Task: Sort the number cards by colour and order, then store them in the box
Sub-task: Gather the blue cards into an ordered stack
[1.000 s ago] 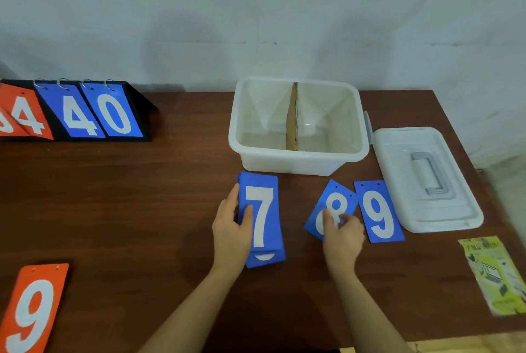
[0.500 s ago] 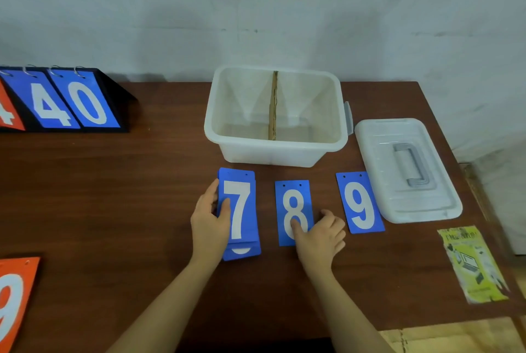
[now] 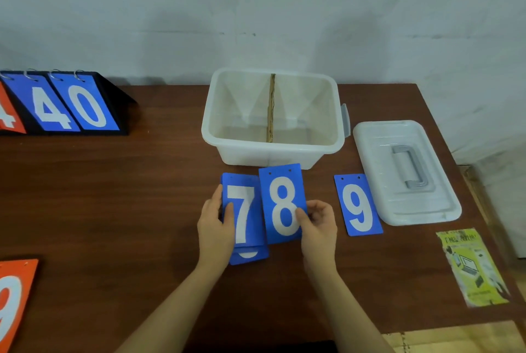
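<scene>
Brown wooden surface (image 3: 113, 210): my left hand (image 3: 215, 227) steadies the blue 7 stack (image 3: 244, 219); right hand (image 3: 318, 224) pinches the 8 card (image 3: 283, 204). Risk: a careless placement skews the stack.

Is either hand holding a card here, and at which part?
The right hand pinches the blue 8 card at its lower right edge. The left hand grips the left edge of the blue stack topped by 7.

Soft even light, faint wall (image 3: 256, 11) shadows, slight wide-angle edge distortion.
</scene>
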`<state>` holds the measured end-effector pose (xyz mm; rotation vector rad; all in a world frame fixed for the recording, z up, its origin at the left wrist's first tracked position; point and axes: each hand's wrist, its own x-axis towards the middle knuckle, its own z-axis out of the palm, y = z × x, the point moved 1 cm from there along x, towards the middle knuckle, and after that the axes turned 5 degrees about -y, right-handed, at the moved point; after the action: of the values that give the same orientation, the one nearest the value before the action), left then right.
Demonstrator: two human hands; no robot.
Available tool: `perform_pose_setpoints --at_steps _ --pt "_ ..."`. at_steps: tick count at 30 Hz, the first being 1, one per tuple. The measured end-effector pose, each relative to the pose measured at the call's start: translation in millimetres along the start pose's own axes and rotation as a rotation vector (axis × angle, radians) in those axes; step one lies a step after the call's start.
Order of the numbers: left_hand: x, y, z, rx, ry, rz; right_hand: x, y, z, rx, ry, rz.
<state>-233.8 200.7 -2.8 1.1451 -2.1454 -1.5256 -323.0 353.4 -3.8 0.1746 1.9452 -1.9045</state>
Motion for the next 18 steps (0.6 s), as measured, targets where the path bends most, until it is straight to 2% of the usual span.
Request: perform_pose_setpoints --at_steps 3,6,8,10,12,14,16,18 --pt "-3 13 18 -0.088 -0.067 -0.02 -6 6 9 -0.104 -0.046 0.059" --pt "-4 23 34 -0.103 -0.156 -0.01 -7 11 8 -0.261 -0.003 0.056" --pt "-3 25 40 -0.134 -0.192 -0.028 5 9 -7 -0.467 0.036 0.007" --pt "-1 24 42 -0.19 -0.187 -0.076 22 7 -34 -0.779 0.106 -0.045" --pt "2 22 43 -0.214 -0.157 -0.116 35 7 -60 -1.014 0.123 -0.021" --pt "4 19 42 -0.193 -0.121 -0.137 37 15 -73 -1.181 0.06 0.024" --pt "6 16 38 -0.181 -0.076 -0.154 30 25 -70 -1.306 0.011 -0.011" --pt "8 12 34 -0.17 -0.041 -0.168 19 29 -55 -1.305 -0.024 -0.084"
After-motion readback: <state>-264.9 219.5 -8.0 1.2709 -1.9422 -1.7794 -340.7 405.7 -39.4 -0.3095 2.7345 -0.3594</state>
